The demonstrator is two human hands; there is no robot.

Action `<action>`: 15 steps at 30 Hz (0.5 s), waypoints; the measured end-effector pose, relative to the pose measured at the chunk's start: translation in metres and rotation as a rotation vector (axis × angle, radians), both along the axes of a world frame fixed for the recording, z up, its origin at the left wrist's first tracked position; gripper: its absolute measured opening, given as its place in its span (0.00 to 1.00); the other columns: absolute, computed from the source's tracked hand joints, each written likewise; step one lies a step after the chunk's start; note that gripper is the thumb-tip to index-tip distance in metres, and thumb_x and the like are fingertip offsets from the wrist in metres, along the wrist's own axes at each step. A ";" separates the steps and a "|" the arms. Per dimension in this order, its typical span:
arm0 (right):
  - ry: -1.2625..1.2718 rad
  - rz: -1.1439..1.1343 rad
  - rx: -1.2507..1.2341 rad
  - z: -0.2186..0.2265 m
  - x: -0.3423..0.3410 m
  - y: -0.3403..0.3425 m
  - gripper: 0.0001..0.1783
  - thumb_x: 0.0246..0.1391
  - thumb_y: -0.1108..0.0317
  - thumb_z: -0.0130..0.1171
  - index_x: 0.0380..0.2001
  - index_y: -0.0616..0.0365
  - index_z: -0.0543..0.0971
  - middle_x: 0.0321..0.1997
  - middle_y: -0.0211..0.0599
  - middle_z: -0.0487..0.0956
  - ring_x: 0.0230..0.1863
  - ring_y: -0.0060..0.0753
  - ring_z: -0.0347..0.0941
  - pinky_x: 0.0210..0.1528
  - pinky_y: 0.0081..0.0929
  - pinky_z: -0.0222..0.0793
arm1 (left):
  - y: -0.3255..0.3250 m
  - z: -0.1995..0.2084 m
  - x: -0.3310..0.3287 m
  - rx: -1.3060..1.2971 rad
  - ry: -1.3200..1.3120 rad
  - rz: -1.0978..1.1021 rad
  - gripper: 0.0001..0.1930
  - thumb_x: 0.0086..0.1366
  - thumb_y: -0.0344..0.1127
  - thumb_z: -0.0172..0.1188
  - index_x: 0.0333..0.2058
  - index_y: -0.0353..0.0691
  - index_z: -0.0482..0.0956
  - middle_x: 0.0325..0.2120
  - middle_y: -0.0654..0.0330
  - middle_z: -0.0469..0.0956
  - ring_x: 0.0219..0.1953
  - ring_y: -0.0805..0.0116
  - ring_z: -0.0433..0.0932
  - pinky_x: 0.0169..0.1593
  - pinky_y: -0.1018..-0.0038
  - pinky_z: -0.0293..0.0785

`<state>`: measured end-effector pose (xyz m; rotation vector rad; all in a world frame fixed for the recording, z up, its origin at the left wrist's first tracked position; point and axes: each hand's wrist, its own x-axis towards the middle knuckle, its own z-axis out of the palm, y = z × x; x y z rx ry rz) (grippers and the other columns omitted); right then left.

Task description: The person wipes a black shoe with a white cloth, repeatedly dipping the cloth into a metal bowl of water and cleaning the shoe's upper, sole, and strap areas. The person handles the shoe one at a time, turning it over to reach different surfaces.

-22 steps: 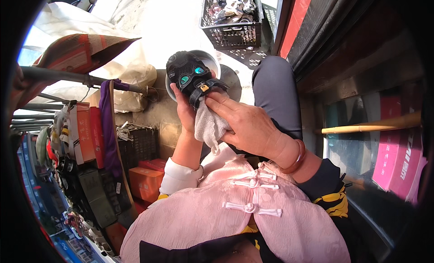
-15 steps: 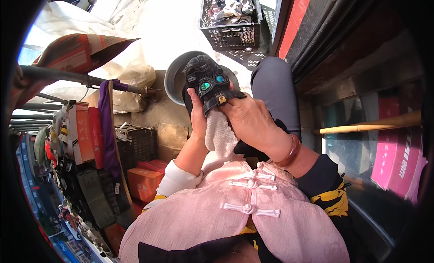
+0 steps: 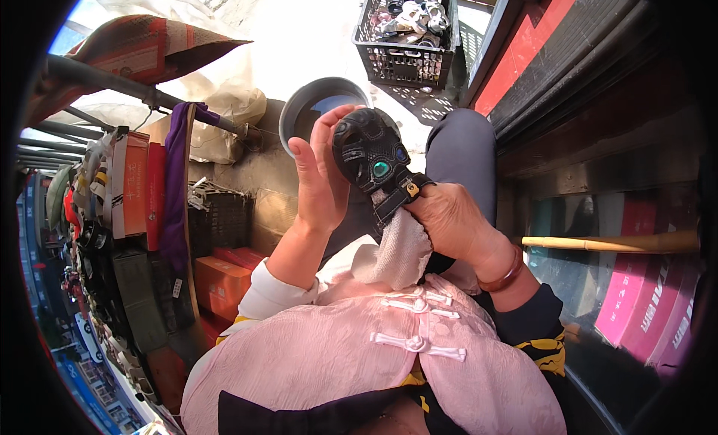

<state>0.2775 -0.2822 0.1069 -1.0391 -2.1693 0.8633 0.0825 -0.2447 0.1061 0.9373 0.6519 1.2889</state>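
A black sandal (image 3: 366,147) with a rounded toe, teal gems and an ankle strap with a gold-coloured fitting is held up before my chest, toe pointing away. At its strap end my right hand (image 3: 458,222) grips it, fingers partly hidden behind the strap. A pale beige cloth (image 3: 404,248) hangs down from the sandal's opening beside that hand. My left hand (image 3: 321,173) is open along the sandal's left side, thumb apart and fingers stretched; whether the palm touches the sandal I cannot tell.
A grey basin (image 3: 288,110) stands on the ground beyond my hands. Farther off is a black plastic crate (image 3: 407,67) of shoes. Boxes (image 3: 223,285) and a metal rack (image 3: 112,76) line the left. A bamboo pole (image 3: 606,243) crosses the right, before pink boxes (image 3: 636,293).
My left hand has loosened from the sandal, with fingers now spread. The sandal has tilted and shifted right with my right hand. The whole view has moved slightly.
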 end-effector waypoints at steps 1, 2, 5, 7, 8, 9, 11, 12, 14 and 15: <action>-0.006 0.038 -0.021 -0.001 0.001 -0.002 0.17 0.55 0.72 0.53 0.47 0.43 0.79 0.37 0.39 0.80 0.36 0.47 0.79 0.37 0.36 0.76 | 0.002 0.010 0.003 0.008 -0.022 -0.006 0.46 0.64 0.74 0.34 0.62 0.36 0.61 0.54 0.53 0.70 0.58 0.62 0.69 0.61 0.64 0.67; 0.005 0.037 -0.055 -0.002 0.000 -0.005 0.18 0.54 0.73 0.53 0.48 0.46 0.79 0.38 0.41 0.80 0.36 0.49 0.79 0.37 0.37 0.76 | 0.004 0.020 0.007 0.016 -0.047 -0.017 0.42 0.66 0.71 0.36 0.59 0.35 0.63 0.52 0.53 0.71 0.56 0.62 0.71 0.59 0.64 0.69; -0.077 0.070 -0.161 0.007 -0.009 -0.010 0.20 0.50 0.76 0.54 0.50 0.58 0.75 0.41 0.52 0.78 0.40 0.56 0.77 0.41 0.41 0.75 | 0.007 0.012 0.009 0.011 0.010 0.010 0.30 0.72 0.57 0.40 0.52 0.33 0.70 0.46 0.54 0.75 0.51 0.64 0.75 0.52 0.67 0.76; 0.090 0.097 -0.247 0.014 -0.009 -0.009 0.21 0.49 0.76 0.55 0.49 0.61 0.74 0.44 0.54 0.77 0.43 0.56 0.75 0.44 0.39 0.74 | 0.008 -0.003 0.009 -0.002 -0.038 0.094 0.18 0.75 0.42 0.43 0.46 0.32 0.74 0.42 0.54 0.77 0.45 0.66 0.79 0.45 0.70 0.80; 0.177 0.108 -0.292 0.015 -0.008 -0.008 0.21 0.48 0.76 0.56 0.49 0.62 0.74 0.45 0.56 0.76 0.44 0.56 0.75 0.45 0.38 0.73 | 0.009 -0.006 0.008 0.042 0.018 0.155 0.19 0.75 0.44 0.42 0.46 0.32 0.73 0.41 0.54 0.77 0.43 0.65 0.79 0.45 0.68 0.81; 0.226 0.159 -0.415 0.015 -0.003 -0.004 0.21 0.50 0.77 0.56 0.50 0.63 0.74 0.47 0.52 0.77 0.47 0.50 0.76 0.51 0.31 0.71 | 0.010 -0.007 0.006 0.055 0.004 0.164 0.20 0.76 0.44 0.41 0.46 0.32 0.72 0.40 0.54 0.77 0.42 0.66 0.79 0.45 0.68 0.81; 0.516 0.099 -0.695 0.016 0.002 -0.007 0.21 0.51 0.77 0.57 0.51 0.64 0.73 0.46 0.46 0.77 0.47 0.43 0.76 0.52 0.27 0.69 | 0.011 -0.004 0.003 0.054 -0.011 0.187 0.21 0.76 0.45 0.39 0.46 0.32 0.71 0.40 0.53 0.77 0.41 0.66 0.78 0.46 0.67 0.80; 0.664 0.067 -0.832 0.016 0.004 -0.008 0.21 0.52 0.77 0.58 0.51 0.64 0.73 0.46 0.43 0.77 0.47 0.40 0.76 0.53 0.25 0.68 | 0.011 -0.002 0.003 0.034 -0.015 0.181 0.20 0.76 0.45 0.39 0.46 0.32 0.71 0.41 0.53 0.77 0.41 0.66 0.78 0.46 0.67 0.80; 0.670 -0.036 -0.736 0.017 0.003 -0.010 0.17 0.54 0.80 0.58 0.48 0.63 0.75 0.46 0.31 0.75 0.46 0.23 0.72 0.51 0.20 0.67 | 0.012 0.000 0.004 -0.006 -0.020 0.174 0.20 0.76 0.45 0.39 0.46 0.32 0.71 0.41 0.52 0.76 0.42 0.65 0.78 0.47 0.66 0.80; 0.590 -0.070 -0.533 0.010 0.003 -0.011 0.16 0.54 0.80 0.59 0.48 0.63 0.75 0.48 0.32 0.74 0.47 0.21 0.72 0.51 0.19 0.67 | 0.011 -0.003 0.007 0.008 -0.010 0.194 0.19 0.76 0.44 0.39 0.46 0.32 0.71 0.42 0.52 0.76 0.43 0.63 0.78 0.47 0.64 0.80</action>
